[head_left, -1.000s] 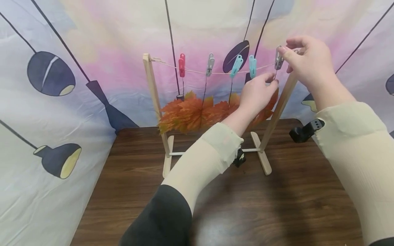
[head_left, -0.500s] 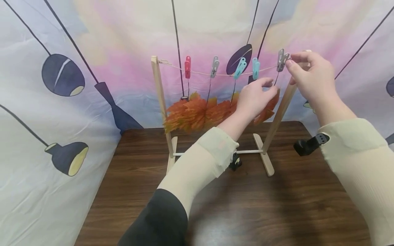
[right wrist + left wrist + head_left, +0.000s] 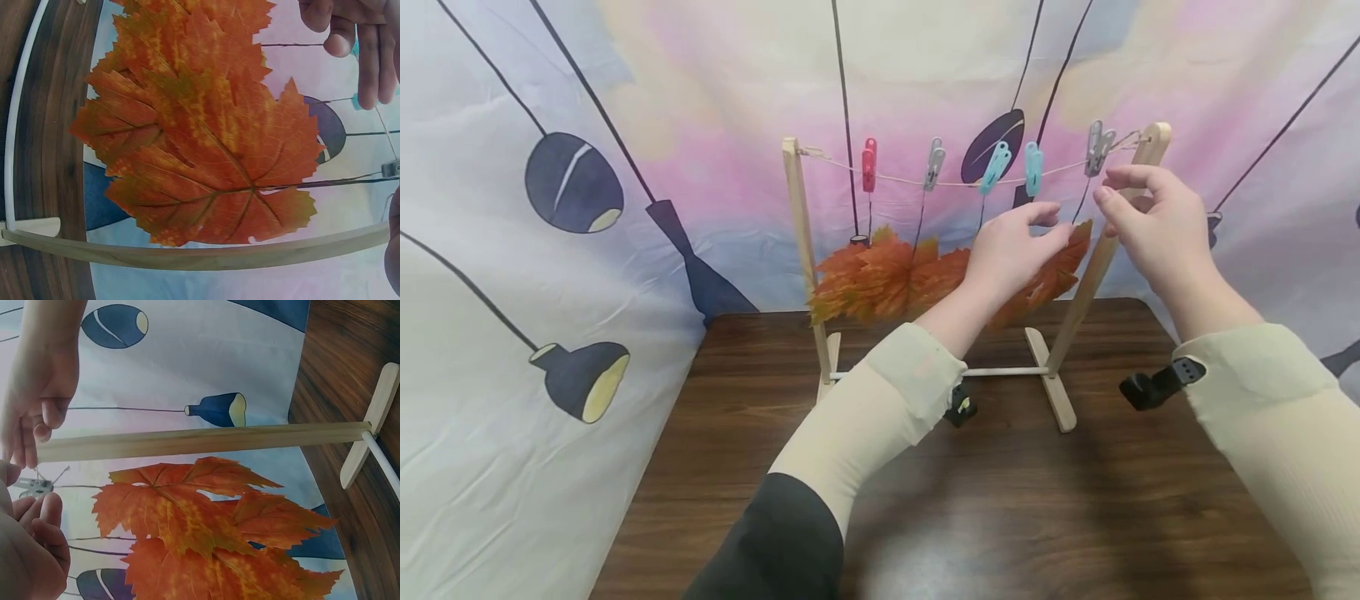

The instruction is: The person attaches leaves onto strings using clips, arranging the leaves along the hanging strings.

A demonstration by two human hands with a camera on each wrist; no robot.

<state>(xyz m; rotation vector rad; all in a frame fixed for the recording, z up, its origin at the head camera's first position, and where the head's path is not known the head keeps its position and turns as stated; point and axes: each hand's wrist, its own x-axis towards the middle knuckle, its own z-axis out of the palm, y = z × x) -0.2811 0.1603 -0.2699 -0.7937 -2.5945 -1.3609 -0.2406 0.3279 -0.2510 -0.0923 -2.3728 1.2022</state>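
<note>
A grey clothespin (image 3: 1097, 150) sits on the string (image 3: 1063, 169) near the right post and clips the dark stem of an orange maple leaf (image 3: 219, 181). Just below it, my right hand (image 3: 1161, 221) is apart from the clothespin, fingers loosely bent around nothing. My left hand (image 3: 1015, 254) hovers left of that stem, thumb and fingers parted, covering part of the leaves in the head view. Further left along the string are a red clothespin (image 3: 868, 165), another grey clothespin (image 3: 934, 165) and two blue clothespins (image 3: 996, 167). More orange leaves (image 3: 880, 279) hang in a row beneath them.
The string runs between two wooden posts (image 3: 805, 242) of a small rack, joined low down by a white rod (image 3: 1007, 372). It stands on a dark wooden table (image 3: 985, 500). Behind hangs a cloth backdrop (image 3: 700, 83) printed with lamps.
My right hand has let go of the right-hand grey clothespin and moved down from it. My left fingers have drawn back from the leaf stem. The head view has shifted slightly.
</note>
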